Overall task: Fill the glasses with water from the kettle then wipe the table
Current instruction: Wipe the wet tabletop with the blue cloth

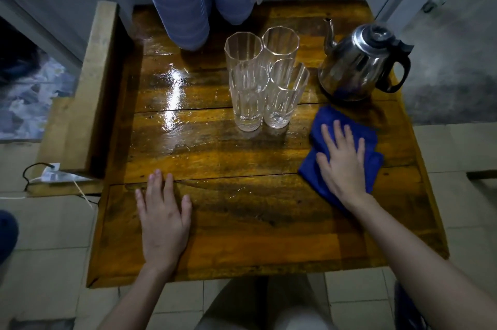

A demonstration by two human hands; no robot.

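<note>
Four glasses (265, 78) clustered beyond both hands, kettle (360, 63) right of them. Right hand (343, 160) spread flat on blue cloth (322, 125); left hand (162, 218) flat on table (242, 222).

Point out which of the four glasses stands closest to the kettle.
The back right glass of the cluster. It stands nearest the kettle's spout, while the front right glass sits nearer the person, and the two left glasses stand farther away.
</note>
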